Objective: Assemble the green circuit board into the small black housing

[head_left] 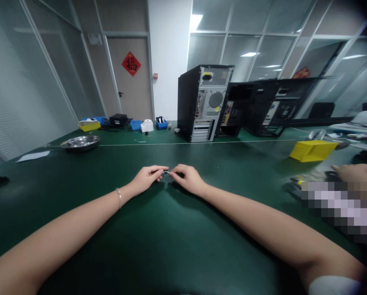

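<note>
Just above the green tabletop (pixel 159 229), my two hands meet near the middle of the view. My left hand (pixel 146 178), with a bracelet (pixel 118 198) at the wrist, is closed on a small dark piece with a pale thin end (pixel 166 172). Its kind is too small to make out. From the other side, my right hand (pixel 187 178) pinches at the pale end of the same piece, thumb and forefinger together. The fingers partly hide the piece.
A steel bowl (pixel 80 142) stands at the left. Computer cases (pixel 205 104) line the back, with small blue bins (pixel 161 123) beside them. At right are a yellow bin (pixel 313 150) and another person's hand (pixel 357 176). A thin white line (pixel 140 144) crosses the table.
</note>
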`<state>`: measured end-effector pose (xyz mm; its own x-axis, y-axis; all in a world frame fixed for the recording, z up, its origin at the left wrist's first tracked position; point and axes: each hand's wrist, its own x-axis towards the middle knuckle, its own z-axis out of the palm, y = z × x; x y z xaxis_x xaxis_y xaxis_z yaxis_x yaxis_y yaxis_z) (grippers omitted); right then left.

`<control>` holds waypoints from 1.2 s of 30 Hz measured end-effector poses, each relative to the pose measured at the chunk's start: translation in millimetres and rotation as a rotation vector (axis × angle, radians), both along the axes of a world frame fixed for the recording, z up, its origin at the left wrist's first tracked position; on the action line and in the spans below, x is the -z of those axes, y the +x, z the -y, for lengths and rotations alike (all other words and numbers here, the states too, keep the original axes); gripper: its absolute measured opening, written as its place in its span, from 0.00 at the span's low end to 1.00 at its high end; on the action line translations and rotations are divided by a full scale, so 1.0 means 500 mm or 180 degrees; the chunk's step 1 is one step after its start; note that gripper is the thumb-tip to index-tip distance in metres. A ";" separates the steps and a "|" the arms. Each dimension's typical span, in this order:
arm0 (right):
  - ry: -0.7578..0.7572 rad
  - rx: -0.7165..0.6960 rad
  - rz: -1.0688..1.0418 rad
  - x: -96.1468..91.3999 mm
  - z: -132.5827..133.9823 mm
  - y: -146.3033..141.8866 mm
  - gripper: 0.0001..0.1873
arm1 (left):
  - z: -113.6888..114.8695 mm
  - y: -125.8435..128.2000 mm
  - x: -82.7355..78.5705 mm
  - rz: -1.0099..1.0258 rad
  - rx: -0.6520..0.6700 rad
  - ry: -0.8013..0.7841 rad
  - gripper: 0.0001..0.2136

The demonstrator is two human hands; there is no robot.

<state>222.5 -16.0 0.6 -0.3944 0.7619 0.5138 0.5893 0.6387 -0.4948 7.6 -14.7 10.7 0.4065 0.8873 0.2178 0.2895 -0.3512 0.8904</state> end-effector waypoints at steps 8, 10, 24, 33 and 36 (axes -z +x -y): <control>0.0046 -0.0259 -0.0097 0.004 -0.004 0.004 0.11 | -0.018 -0.006 0.015 0.0403 0.0139 -0.0408 0.18; 0.0050 -0.0284 -0.0125 0.005 -0.005 0.004 0.11 | -0.018 -0.005 0.015 0.0469 0.0162 -0.0466 0.18; -0.0016 -0.0086 -0.0342 0.004 -0.007 0.002 0.10 | -0.017 -0.004 0.013 0.0381 0.0131 -0.0337 0.18; -0.0063 -0.0024 -0.0363 0.003 -0.007 0.001 0.12 | -0.004 0.004 0.003 -0.0248 0.0325 0.0166 0.11; -0.0084 -0.0034 -0.0369 0.003 -0.007 0.001 0.11 | 0.007 0.008 -0.004 -0.0579 0.0349 0.0436 0.10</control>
